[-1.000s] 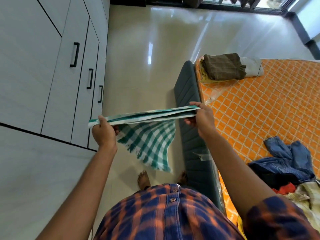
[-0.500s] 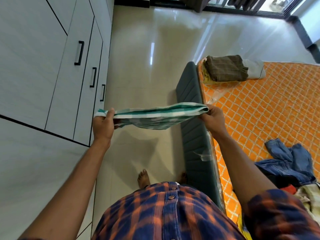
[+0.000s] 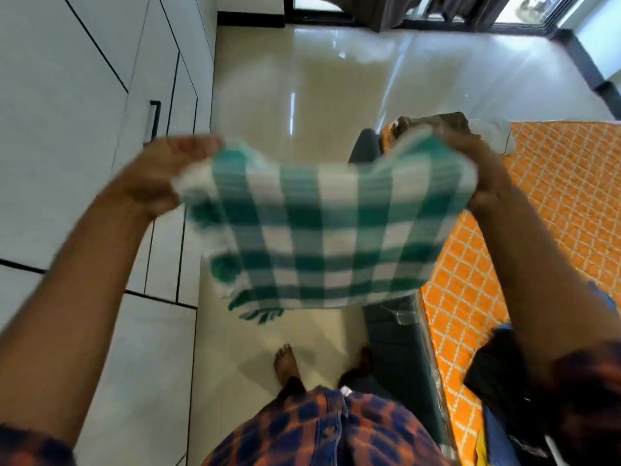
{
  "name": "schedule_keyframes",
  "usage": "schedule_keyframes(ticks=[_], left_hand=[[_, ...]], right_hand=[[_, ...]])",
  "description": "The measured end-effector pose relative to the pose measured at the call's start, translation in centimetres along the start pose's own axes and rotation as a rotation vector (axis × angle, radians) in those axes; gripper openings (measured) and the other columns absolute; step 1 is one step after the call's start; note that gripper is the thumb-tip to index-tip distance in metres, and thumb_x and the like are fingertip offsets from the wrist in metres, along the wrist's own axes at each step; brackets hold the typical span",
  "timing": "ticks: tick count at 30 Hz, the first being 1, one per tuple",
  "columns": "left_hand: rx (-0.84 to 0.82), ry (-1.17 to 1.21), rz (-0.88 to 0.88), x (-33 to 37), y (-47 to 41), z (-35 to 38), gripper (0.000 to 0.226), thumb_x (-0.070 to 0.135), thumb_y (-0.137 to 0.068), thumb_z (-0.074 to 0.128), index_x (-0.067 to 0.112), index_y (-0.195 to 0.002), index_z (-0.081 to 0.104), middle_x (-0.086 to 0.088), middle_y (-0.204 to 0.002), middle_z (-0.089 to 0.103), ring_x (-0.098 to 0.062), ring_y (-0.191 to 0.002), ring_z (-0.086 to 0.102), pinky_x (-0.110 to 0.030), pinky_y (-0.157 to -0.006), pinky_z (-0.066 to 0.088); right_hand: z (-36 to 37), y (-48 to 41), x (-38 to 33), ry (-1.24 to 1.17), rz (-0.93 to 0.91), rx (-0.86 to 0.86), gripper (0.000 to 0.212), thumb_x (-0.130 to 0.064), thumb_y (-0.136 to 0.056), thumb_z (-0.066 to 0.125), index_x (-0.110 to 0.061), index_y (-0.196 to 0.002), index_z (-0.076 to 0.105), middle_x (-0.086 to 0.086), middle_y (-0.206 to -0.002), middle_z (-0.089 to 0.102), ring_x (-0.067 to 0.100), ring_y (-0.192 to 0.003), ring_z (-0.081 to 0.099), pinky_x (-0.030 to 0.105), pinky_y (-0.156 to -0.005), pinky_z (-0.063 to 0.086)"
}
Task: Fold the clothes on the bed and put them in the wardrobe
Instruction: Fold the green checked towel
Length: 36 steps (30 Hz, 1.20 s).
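Green-checked cloth hangs spread out; the left hand grips its 9 o'clock end, the right hand grips its 3 o'clock end.

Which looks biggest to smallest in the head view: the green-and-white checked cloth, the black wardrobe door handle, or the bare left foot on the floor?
1. Green-and-white checked cloth, by far; it is also nearest the camera.
2. Bare left foot on the floor.
3. Black wardrobe door handle, a thin bar.

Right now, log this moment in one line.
step: folding | cloth: spread midair | left hand: grips cloth | right hand: grips cloth | wardrobe: doors shut
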<state>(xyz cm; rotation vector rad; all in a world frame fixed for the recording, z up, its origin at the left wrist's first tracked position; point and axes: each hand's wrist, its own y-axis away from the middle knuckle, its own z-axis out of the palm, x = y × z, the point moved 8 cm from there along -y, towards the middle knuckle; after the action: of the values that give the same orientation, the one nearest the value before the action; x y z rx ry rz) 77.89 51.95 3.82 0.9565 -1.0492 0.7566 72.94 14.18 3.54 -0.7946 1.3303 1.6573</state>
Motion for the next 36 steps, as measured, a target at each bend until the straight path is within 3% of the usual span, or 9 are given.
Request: schedule_keyframes(ticks=[2,4,9,12,14,18,26,31,36], left_hand=[[-0.134,0.381,0.016,2.4,-2.6,1.6,0.062,0.063,-0.095,0.044,0.018,-0.131,0.066,-0.010,-0.131,0.066,-0.028,-0.122,0.063,-0.045,-0.098,0.054],[-0.084,0.432,-0.198,-2.5,-3.6,1.7,0.078,0.074,-0.085,0.043,0.018,-0.136,0.063,-0.011,-0.117,0.073,-0.029,-0.106,0.071,-0.044,-0.088,0.059],[-0.001,0.202,-0.698,-21.7,3.6,4.4,0.028,0.015,-0.094,0.058,0.000,-0.115,0.069,-0.022,-0.115,0.071,-0.024,-0.083,0.075,-0.032,-0.072,0.062],[0.088,0.121,-0.629,-24.2,2.5,4.4,0.019,0.008,-0.099,0.057,0.001,-0.113,0.068,-0.023,-0.122,0.068,-0.023,-0.089,0.073,-0.034,-0.078,0.061],[0.070,0.131,-0.581,-23.0,1.4,4.3,0.017,0.009,-0.100,0.057,0.000,-0.110,0.067,-0.021,-0.106,0.073,-0.023,-0.082,0.074,-0.032,-0.070,0.062],[0.025,0.094,-0.583,-21.5,0.6,2.6,0.023,0.015,-0.095,0.063,0.000,-0.111,0.067,-0.020,-0.099,0.074,-0.027,-0.082,0.073,-0.035,-0.070,0.063],[0.242,0.043,-0.487,-23.3,1.2,0.8,0.025,0.012,-0.091,0.071,-0.001,-0.113,0.068,-0.025,-0.117,0.069,-0.034,-0.100,0.070,-0.041,-0.083,0.062],[0.082,0.099,-0.291,-18.6,1.6,3.6,0.026,0.007,-0.090,0.065,0.008,-0.115,0.072,-0.015,-0.116,0.071,-0.035,-0.115,0.066,-0.037,-0.092,0.059],[-0.191,0.378,-0.589,-19.9,2.0,9.3,0.046,0.037,-0.079,0.083,0.011,-0.116,0.075,-0.017,-0.125,0.069,-0.029,-0.110,0.069,-0.041,-0.090,0.059]], right_hand=[[-1.1,-2.4,-1.9,-0.035,-0.059,0.170,0.031,-0.040,-0.097,0.052,-0.017,-0.081,0.066,0.002,-0.079,0.066,0.022,-0.071,0.065,0.033,-0.071,0.056],[-2.9,-3.0,1.5,-0.005,-0.043,0.239,0.042,-0.035,-0.105,0.045,-0.016,-0.070,0.058,-0.002,-0.060,0.061,0.017,-0.054,0.058,0.027,-0.059,0.051],[-1.5,-0.2,15.4,-0.243,0.332,0.054,0.068,-0.063,-0.093,0.044,-0.007,-0.120,0.072,0.015,-0.113,0.072,0.032,-0.097,0.072,0.045,-0.081,0.061],[-4.1,2.0,22.4,-0.203,0.538,0.120,0.069,-0.057,-0.091,0.054,-0.008,-0.139,0.060,0.015,-0.125,0.070,0.030,-0.108,0.070,0.049,-0.102,0.053],[-5.2,2.3,23.3,-0.117,0.583,0.146,0.048,-0.041,-0.089,0.061,-0.007,-0.121,0.070,0.012,-0.107,0.076,0.024,-0.090,0.074,0.042,-0.090,0.060],[-5.4,1.7,21.7,-0.098,0.442,0.156,0.025,-0.019,-0.085,0.062,-0.009,-0.101,0.078,0.012,-0.101,0.076,0.023,-0.081,0.075,0.035,-0.070,0.063],[-5.5,3.1,23.6,-0.069,0.249,0.401,0.013,-0.006,-0.096,0.059,-0.006,-0.100,0.072,0.013,-0.091,0.076,0.032,-0.083,0.071,0.050,-0.083,0.058],[-6.7,4.6,21.4,-0.367,0.111,0.313,0.046,-0.006,-0.057,0.068,0.001,-0.102,0.068,0.016,-0.095,0.073,0.031,-0.088,0.069,0.045,-0.081,0.061],[-9.4,8.0,20.1,-0.390,0.143,0.275,0.028,-0.018,-0.090,0.053,-0.004,-0.102,0.075,0.015,-0.101,0.076,0.028,-0.087,0.073,0.039,-0.078,0.063]])
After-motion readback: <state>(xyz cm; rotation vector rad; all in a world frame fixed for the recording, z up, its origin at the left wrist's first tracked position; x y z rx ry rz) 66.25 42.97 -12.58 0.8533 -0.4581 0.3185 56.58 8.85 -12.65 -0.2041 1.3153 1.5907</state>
